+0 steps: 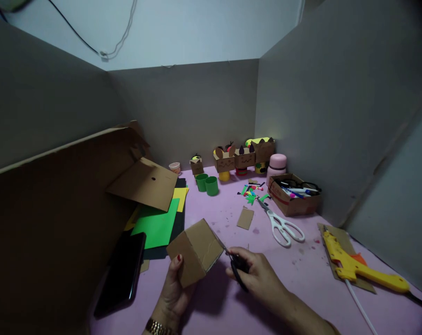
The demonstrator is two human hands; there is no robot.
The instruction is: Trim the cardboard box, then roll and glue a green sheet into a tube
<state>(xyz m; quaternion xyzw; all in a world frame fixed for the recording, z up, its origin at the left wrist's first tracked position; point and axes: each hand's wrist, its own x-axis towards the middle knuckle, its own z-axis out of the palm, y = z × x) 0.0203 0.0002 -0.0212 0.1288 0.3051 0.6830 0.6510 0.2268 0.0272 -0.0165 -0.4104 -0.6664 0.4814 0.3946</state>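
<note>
My left hand [176,291] grips a small brown cardboard box [197,251] from below, its thumb pressed on the near face. The box is tilted above the pink table [231,321]. In my right hand [263,279] is a pair of black-handled scissors [239,267], fingers wrapped round the handles. Their blades lie along the right edge of the box; whether they bite into the cardboard I cannot tell. A flat rectangle of cardboard [245,218] lies just beyond, with white-handled scissors [282,225] to its right.
At right, a yellow glue gun [360,270] rests on cardboard. Behind it are a box of pens [298,204] and a pink bottle [277,170]. Green cups [211,186], paper scraps [252,191] and cardboard figures [244,159] stand farther back. A phone [122,274] and green paper [158,225] lie left.
</note>
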